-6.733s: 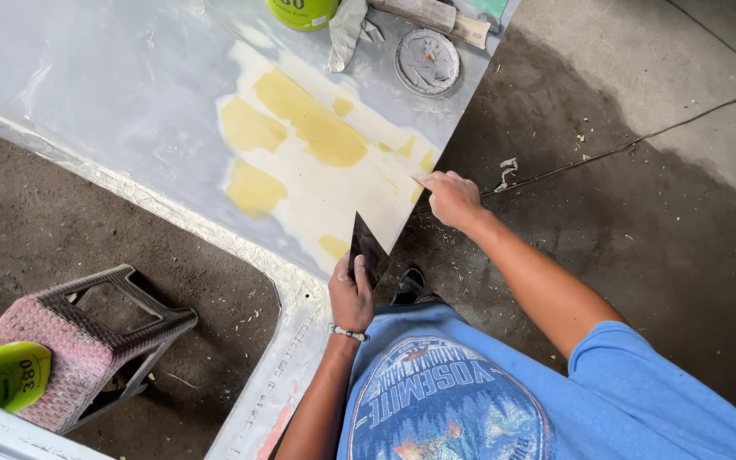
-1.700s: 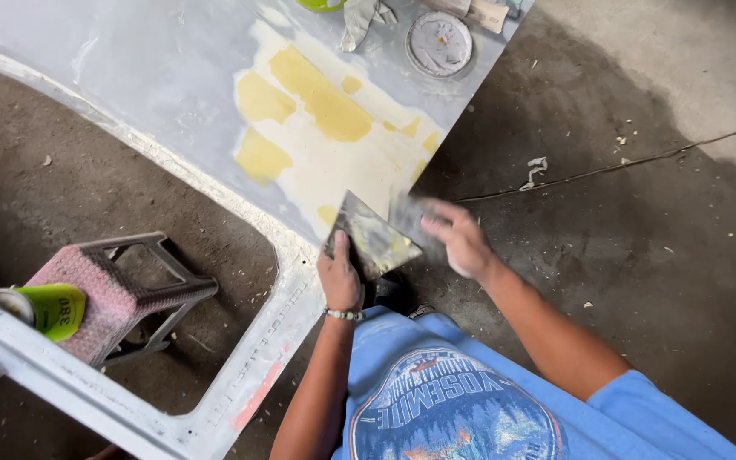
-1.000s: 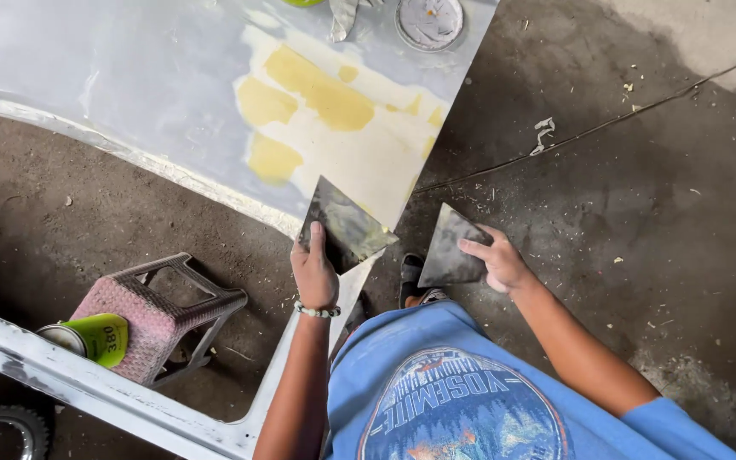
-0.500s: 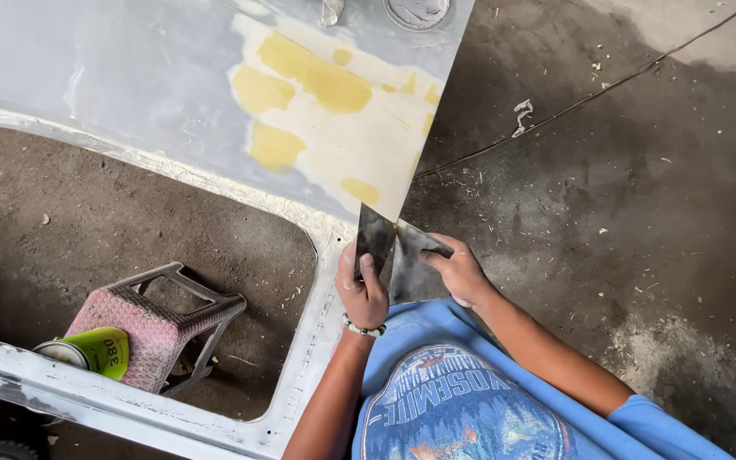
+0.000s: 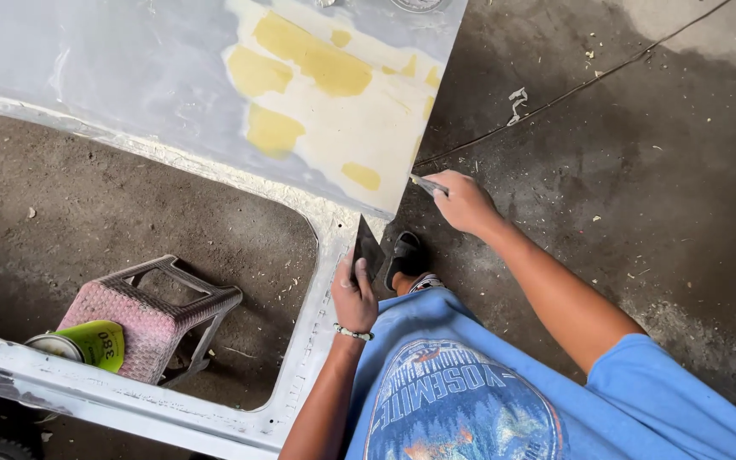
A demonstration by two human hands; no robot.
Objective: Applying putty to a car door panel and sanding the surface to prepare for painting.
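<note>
My left hand point(image 5: 353, 294) grips a dark metal spreader plate point(image 5: 368, 246), held edge-up beside the frame of a grey car body panel point(image 5: 129, 77). My right hand point(image 5: 463, 202) holds a thin putty knife point(image 5: 427, 183) whose blade tip touches the panel's right edge. Yellow and cream filler patches point(image 5: 317, 85) cover the panel near that edge. A bracelet sits on my left wrist. I wear a blue printed shirt.
A pink plastic stool point(image 5: 151, 315) lies tipped inside the panel's opening, a green can point(image 5: 83, 343) beside it. The white lower frame point(image 5: 129, 405) runs along the bottom left. A thin cable point(image 5: 572, 89) crosses the dirty concrete floor. A dark sandal point(image 5: 404, 255) is near my left hand.
My hands, together half a second ago with the two blades touching, have parted. The right hand has carried the putty knife up to the panel's edge; the left stays low with the plate.
</note>
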